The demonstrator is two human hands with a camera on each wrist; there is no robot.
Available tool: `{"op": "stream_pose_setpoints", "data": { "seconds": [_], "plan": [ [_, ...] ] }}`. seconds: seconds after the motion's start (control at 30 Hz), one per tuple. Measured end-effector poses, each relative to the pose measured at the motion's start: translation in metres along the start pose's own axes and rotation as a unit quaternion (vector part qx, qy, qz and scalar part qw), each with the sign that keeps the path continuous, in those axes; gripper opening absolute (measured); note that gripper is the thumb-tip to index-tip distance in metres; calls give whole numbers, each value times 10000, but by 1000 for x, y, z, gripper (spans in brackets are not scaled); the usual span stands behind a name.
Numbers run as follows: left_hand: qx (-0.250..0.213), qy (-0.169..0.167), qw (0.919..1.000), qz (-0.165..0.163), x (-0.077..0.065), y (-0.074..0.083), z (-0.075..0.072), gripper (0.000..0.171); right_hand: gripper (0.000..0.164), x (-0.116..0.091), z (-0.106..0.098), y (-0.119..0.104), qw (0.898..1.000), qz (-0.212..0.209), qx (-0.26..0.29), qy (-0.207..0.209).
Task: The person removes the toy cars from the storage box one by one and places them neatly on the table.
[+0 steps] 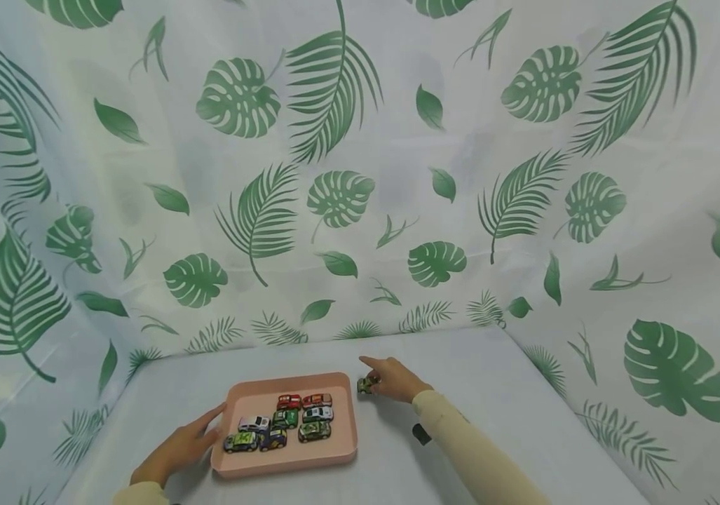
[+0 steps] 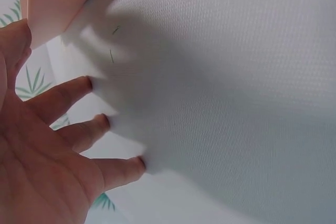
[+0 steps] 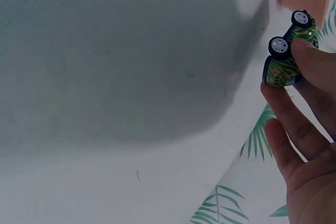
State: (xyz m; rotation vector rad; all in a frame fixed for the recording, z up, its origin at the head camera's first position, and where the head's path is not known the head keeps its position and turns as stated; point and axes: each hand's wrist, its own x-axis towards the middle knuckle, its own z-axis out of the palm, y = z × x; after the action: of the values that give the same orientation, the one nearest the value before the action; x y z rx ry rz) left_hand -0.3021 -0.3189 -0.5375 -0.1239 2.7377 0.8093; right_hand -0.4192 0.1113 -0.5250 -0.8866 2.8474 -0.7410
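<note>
A pink tray (image 1: 290, 463) lies on the white table with several toy cars in it, among them a red one (image 1: 289, 401), a green one (image 1: 285, 419) and a white one (image 1: 254, 423). My left hand (image 1: 186, 442) is at the tray's left edge. In the left wrist view its fingers (image 2: 60, 98) are spread, their tips down at the table and the thumb against the tray's wall. Just past the tray's right edge, my right hand (image 1: 394, 379) pinches a green camouflage toy car (image 3: 286, 59) between thumb and fingers, with the index finger stretched out in the head view.
White cloth with green leaves (image 1: 334, 196) hangs behind the table and along both sides. A small black object (image 1: 421, 434) shows beside the right sleeve. White table surface (image 1: 498, 393) stretches to the right of the tray.
</note>
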Motion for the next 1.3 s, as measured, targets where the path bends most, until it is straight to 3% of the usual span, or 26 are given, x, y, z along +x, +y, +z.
{"op": "stream_pose_setpoints", "data": {
  "seconds": [0.37,0.73,1.0,1.13,1.3],
  "plan": [
    [188,19,9998,-66,0,5,0,58,65,-1,10,1,9992,-144,-319,-206],
    [226,62,9997,-53,0,6,1,58,63,-3,15,1,9984,-319,-458,-130],
    [157,78,9997,-172,2,3,3,60,61,-2,10,2,9997,-17,-253,-16],
    [135,140,9997,-114,2,2,3,63,66,-2,1,-1,9992,368,75,158],
    [-3,123,9997,-190,2,2,3,65,73,-2,-7,-2,9968,745,279,95]
  ]
}}
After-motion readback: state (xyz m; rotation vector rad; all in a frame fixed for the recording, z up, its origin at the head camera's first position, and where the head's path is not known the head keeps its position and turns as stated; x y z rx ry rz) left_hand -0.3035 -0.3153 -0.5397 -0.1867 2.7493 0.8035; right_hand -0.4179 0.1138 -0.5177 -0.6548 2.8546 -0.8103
